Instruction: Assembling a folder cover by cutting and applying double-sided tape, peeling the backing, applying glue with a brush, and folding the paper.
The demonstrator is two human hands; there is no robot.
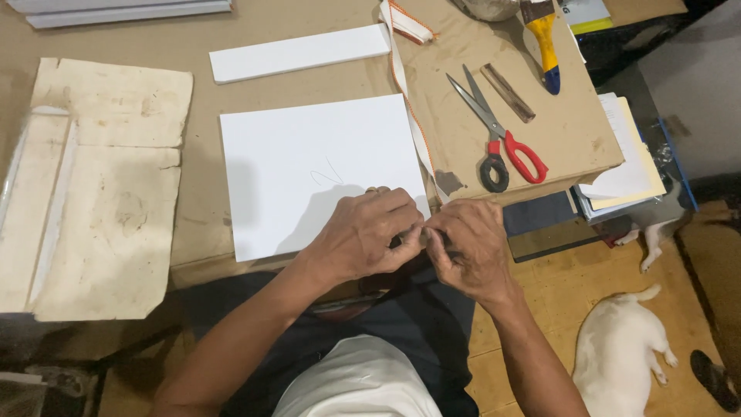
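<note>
At the near edge of the paper-covered table (193,224), seen from the head camera, the left hand (363,235) and the right hand (471,251) meet fingertip to fingertip, both pinched narrow around something small between them. What they pinch is hidden by the fingers; it may be the near end of the white ribbon (409,116), an orange-edged strip that runs down from the far side of the table toward the hands, but I cannot tell for sure.

That ribbon looks light, thin and limp, so it would flop and twist unless taken by the flat near its end, between thumb and forefinger. Just beyond the left hand lies a white board (309,170), flat and stiff-looking, with a faint pencil mark on it; a narrower white strip (297,52) lies farther back.

To the right sit red-handled scissors (498,131), a small dark stick (508,93) and a yellow-handled brush (544,42). Worn, stained card sheets (100,185) cover the table's left part. On the floor (556,293) lies a white animal (617,347).
</note>
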